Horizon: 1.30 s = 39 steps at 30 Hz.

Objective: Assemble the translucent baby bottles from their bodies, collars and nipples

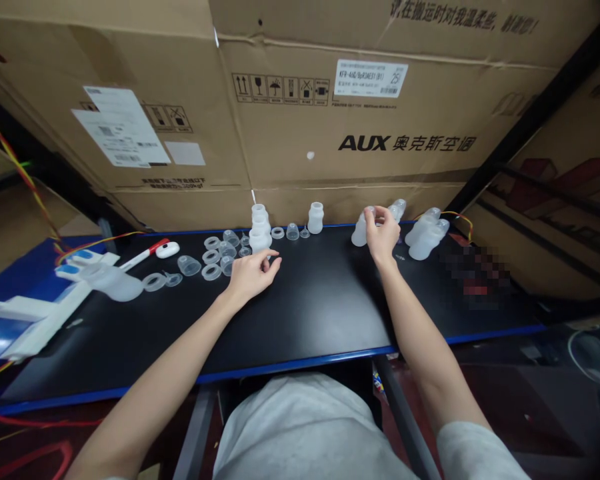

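My right hand (383,235) closes its fingertips around the top of a small frosted baby bottle (359,231) standing on the black table. My left hand (254,275) hovers over the table with fingers loosely bent and apart, holding nothing visible. Just beyond it stand several uncapped bottles (259,220) in a close row. Left of them lie white collar rings (211,257), clear caps (227,249) and small nipples (245,239). Another uncapped bottle (315,218) stands at the back middle, beside a ring (277,233), a clear cap (293,231) and a nipple (305,231).
Several capped bottles (422,240) stand at the right. On the left, a larger bottle (115,283) lies on its side near white strips (45,333) and a red-and-white tool (145,255). A big cardboard box (290,133) walls the table's back. Wires (17,173) run along the left.
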Tool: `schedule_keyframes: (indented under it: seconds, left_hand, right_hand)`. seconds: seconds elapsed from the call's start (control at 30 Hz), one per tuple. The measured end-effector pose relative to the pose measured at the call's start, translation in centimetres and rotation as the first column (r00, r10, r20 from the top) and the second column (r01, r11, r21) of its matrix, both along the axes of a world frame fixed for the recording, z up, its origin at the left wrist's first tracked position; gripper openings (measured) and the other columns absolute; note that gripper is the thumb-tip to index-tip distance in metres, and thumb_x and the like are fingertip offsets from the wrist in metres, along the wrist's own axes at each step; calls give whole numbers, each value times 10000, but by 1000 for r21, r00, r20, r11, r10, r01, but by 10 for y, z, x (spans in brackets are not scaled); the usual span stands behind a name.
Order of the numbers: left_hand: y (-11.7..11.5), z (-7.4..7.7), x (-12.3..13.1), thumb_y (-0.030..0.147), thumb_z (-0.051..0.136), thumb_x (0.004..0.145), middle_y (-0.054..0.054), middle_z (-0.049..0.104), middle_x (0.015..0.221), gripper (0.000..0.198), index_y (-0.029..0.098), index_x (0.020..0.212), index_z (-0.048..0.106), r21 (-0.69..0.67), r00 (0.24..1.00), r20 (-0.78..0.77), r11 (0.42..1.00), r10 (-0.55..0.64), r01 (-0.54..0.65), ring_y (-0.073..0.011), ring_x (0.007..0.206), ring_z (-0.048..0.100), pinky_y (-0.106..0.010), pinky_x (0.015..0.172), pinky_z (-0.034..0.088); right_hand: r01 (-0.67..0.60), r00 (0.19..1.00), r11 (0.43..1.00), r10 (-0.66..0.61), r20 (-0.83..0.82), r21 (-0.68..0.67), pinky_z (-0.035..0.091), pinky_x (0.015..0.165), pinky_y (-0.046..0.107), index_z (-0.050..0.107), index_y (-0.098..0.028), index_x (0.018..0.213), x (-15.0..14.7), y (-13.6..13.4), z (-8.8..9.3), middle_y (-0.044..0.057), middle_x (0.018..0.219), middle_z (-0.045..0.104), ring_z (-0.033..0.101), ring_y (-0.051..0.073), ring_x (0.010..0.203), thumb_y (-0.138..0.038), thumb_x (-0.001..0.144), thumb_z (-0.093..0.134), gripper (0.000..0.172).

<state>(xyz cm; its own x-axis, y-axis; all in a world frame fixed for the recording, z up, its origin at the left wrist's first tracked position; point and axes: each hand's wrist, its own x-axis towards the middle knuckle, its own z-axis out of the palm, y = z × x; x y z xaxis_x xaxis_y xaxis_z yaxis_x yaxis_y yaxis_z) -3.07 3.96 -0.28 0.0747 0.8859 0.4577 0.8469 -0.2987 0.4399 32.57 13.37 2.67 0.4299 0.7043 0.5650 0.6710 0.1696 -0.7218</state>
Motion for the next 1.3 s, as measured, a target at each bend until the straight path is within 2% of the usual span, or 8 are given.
schedule_keyframes:
  seconds: [0.13, 0.33, 0.53, 0.63, 0.73, 0.87, 1.03, 1.3]
  left_hand:
    - [1, 0, 1, 443, 673, 1005, 31, 767, 729, 284, 277, 1176, 827, -86, 999, -50, 996, 12, -16, -194, 730, 764, -284, 746, 521]
    - [3, 3, 3, 476, 650, 1025, 23, 800, 804, 453, 293, 1432, 729, -302, 984, -180, 952, -7, -49, -261, 889, 810, -338, 827, 560]
    - [7, 1, 3, 524, 619, 1041, -19, 845, 907, 561, 296, 1553, 650, -368, 967, -254, 922, 24, -119, -320, 1041, 823, -389, 915, 590]
    - [8, 0, 3, 532, 600, 1047, -39, 854, 928, 611, 274, 1601, 606, -364, 960, -275, 918, 58, -160, -344, 1061, 823, -416, 936, 597]
    - [8, 1, 4, 526, 586, 1051, -47, 859, 955, 611, 270, 1606, 599, -371, 957, -283, 914, 60, -167, -354, 1062, 823, -430, 941, 602]
    - [6, 4, 5, 526, 587, 1053, -55, 859, 986, 587, 273, 1582, 620, -385, 961, -271, 911, 44, -150, -341, 1082, 822, -410, 955, 602]
    - [6, 4, 6, 503, 573, 1063, -86, 859, 1043, 544, 270, 1549, 650, -368, 957, -288, 919, 33, -142, -345, 1084, 821, -422, 958, 605]
    - [4, 3, 6, 499, 589, 1059, -90, 856, 1031, 540, 276, 1546, 662, -365, 962, -273, 923, 15, -118, -344, 1050, 823, -427, 963, 607]
  right_hand:
    - [63, 990, 998, -66, 125, 28, 508, 918, 426, 693, -139, 1310, 1, -3, 0, 218, 1219, 765, 700, 268, 1024, -687, 1108, 518, 610]
    - [30, 956, 947, -121, 268, 321, 568, 983, 453, 755, -200, 1143, -19, -14, 4, 171, 1256, 719, 709, 300, 1148, -433, 1099, 552, 312]
    - [-317, 901, 948, 314, 299, -39, 571, 853, 335, 773, -192, 1181, -75, -26, -19, 91, 977, 815, 756, 230, 867, -328, 1071, 543, 289]
    - [-298, 864, 907, 388, 321, -296, 552, 870, 314, 772, -234, 1284, -105, -20, -29, 66, 981, 845, 797, 258, 954, -363, 1093, 568, 308]
    - [-227, 874, 888, 367, 319, -400, 555, 920, 338, 723, -250, 1421, -129, -6, -32, 86, 1057, 856, 809, 287, 1009, -421, 1127, 547, 383]
    - [-182, 929, 892, 294, 223, -414, 566, 955, 378, 733, -225, 1424, -144, 15, -35, 120, 1076, 851, 804, 313, 1033, -439, 1124, 562, 406]
    - [-262, 929, 887, 338, 148, -379, 557, 878, 314, 839, -262, 1178, -140, 27, -40, 64, 979, 850, 795, 257, 948, -407, 1079, 634, 270]
    - [-394, 911, 899, 409, 46, -189, 499, 718, 283, 853, -217, 989, -119, -11, -35, 26, 740, 771, 694, 194, 692, -553, 1019, 671, 382]
